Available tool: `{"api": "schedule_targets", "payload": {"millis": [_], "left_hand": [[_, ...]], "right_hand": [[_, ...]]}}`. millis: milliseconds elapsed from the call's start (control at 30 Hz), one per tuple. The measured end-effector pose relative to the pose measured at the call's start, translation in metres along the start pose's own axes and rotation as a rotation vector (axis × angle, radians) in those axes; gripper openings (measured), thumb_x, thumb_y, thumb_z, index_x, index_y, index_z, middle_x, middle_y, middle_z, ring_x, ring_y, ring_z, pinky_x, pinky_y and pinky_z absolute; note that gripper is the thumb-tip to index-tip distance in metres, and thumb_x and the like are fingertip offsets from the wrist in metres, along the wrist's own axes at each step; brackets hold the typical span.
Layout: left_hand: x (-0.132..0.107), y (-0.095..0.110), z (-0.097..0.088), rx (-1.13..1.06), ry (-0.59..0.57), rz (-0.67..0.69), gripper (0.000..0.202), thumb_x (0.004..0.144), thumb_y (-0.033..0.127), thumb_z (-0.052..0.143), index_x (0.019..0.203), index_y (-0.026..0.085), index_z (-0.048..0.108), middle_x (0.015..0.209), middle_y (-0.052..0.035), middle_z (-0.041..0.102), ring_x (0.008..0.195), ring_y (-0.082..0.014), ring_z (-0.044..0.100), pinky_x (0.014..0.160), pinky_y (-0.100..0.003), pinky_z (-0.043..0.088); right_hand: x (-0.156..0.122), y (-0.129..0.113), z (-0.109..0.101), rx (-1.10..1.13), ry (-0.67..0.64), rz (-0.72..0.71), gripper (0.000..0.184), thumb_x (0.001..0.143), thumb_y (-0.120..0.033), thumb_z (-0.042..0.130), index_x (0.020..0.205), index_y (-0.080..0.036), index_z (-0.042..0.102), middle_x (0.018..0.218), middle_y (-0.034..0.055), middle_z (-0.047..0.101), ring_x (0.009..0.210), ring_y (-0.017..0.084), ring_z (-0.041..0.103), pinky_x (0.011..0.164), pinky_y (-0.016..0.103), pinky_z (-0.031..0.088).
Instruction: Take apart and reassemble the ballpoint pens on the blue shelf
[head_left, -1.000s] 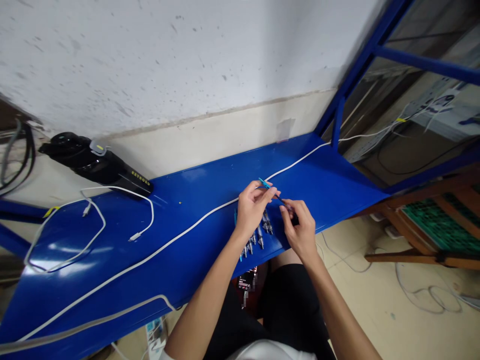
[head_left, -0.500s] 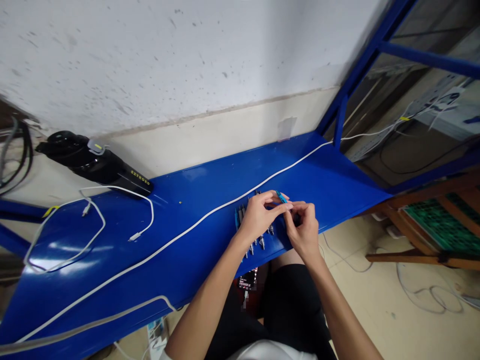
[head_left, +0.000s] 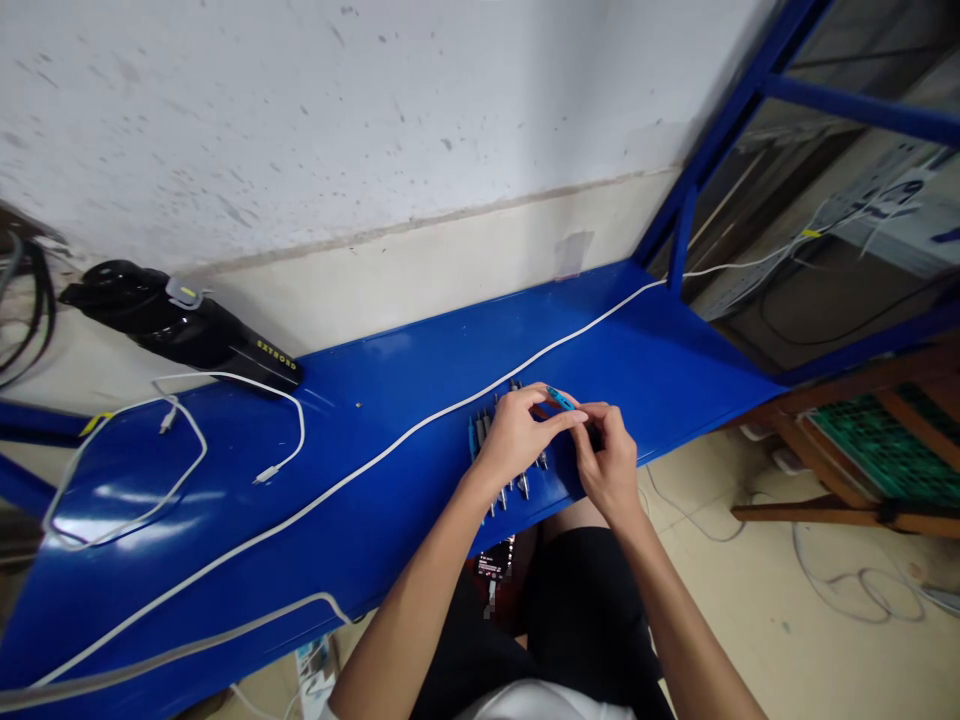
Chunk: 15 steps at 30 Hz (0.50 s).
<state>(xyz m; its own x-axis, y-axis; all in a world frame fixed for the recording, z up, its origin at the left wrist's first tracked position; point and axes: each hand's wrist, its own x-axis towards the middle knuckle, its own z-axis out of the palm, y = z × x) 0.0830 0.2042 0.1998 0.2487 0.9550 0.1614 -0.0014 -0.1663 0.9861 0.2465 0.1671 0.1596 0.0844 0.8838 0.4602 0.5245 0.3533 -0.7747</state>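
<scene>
Fingers: both sets clamped on one blue-tipped pen [head_left: 559,399]; left hand [head_left: 516,440] pinches the blue end, right hand [head_left: 611,462] wraps the dark end.
Position: between our hands, just above the shelf [head_left: 375,400] front.
Axis: upper-left to lower-right; blue end nearer our left fingertips.
Under: spare pens [head_left: 523,486] in a row.
Unclear: possibly two parts; we can't tell, too small.

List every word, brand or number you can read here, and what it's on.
"EXTRORD", yellow letters on the black bottle lying on its side; last letters uncertain.
Phone screen in the lap: too blurred to read.
Pens on the blue shelf: no print legible.
</scene>
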Motion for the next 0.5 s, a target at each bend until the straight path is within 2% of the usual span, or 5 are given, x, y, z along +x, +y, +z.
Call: {"api": "schedule_targets", "payload": {"millis": [100,267,367,433,500], "left_hand": [[0.0003,0.0006,-0.0012,0.007,0.003,0.002,0.023,0.097,0.043,0.079,0.100,0.021,0.086,0.109,-0.0087,0.082,0.100,-0.0235,0.078,0.088,-0.034,0.059],[0.0003,0.0012,-0.0017,0.006,0.004,0.014,0.022,0.098,0.042,0.078,0.098,0.022,0.086,0.109,-0.0087,0.082,0.101,-0.0237,0.077,0.090,-0.035,0.059],[0.0006,0.0008,-0.0021,-0.008,0.008,0.006,0.020,0.097,0.040,0.079,0.100,0.022,0.086,0.109,-0.0091,0.082,0.101,-0.0242,0.077,0.088,-0.035,0.059],[0.0009,0.0005,-0.0024,-0.031,0.018,0.001,0.021,0.097,0.041,0.080,0.101,0.021,0.086,0.109,-0.0097,0.082,0.101,-0.0243,0.077,0.088,-0.035,0.059],[0.0012,0.0002,-0.0025,-0.060,0.022,-0.003,0.022,0.096,0.042,0.081,0.101,0.021,0.087,0.109,-0.0099,0.082,0.100,-0.0240,0.078,0.088,-0.035,0.060]], "right_hand": [[0.0007,-0.0019,-0.0006,-0.015,-0.031,-0.021,0.006,0.111,-0.029,0.058,0.110,-0.025,0.063,0.097,0.0034,0.069,0.083,0.020,0.066,0.077,0.034,0.052],[-0.0001,0.0008,0.0009,0.044,-0.003,0.035,0.014,0.106,-0.033,0.067,0.113,-0.025,0.058,0.103,0.0049,0.069,0.084,0.021,0.067,0.075,0.035,0.053],[0.0010,0.0001,-0.0007,0.056,-0.050,-0.007,0.007,0.111,-0.033,0.059,0.110,-0.026,0.061,0.108,0.0074,0.071,0.095,0.024,0.070,0.084,0.039,0.055],[0.0017,-0.0017,-0.0021,0.023,-0.102,-0.034,0.014,0.114,-0.032,0.052,0.112,-0.026,0.065,0.107,0.0078,0.073,0.096,0.025,0.070,0.086,0.040,0.056],[0.0017,-0.0032,-0.0027,0.009,-0.104,-0.026,0.016,0.114,-0.034,0.052,0.118,-0.026,0.066,0.109,0.0084,0.073,0.094,0.025,0.070,0.085,0.041,0.056]]}}
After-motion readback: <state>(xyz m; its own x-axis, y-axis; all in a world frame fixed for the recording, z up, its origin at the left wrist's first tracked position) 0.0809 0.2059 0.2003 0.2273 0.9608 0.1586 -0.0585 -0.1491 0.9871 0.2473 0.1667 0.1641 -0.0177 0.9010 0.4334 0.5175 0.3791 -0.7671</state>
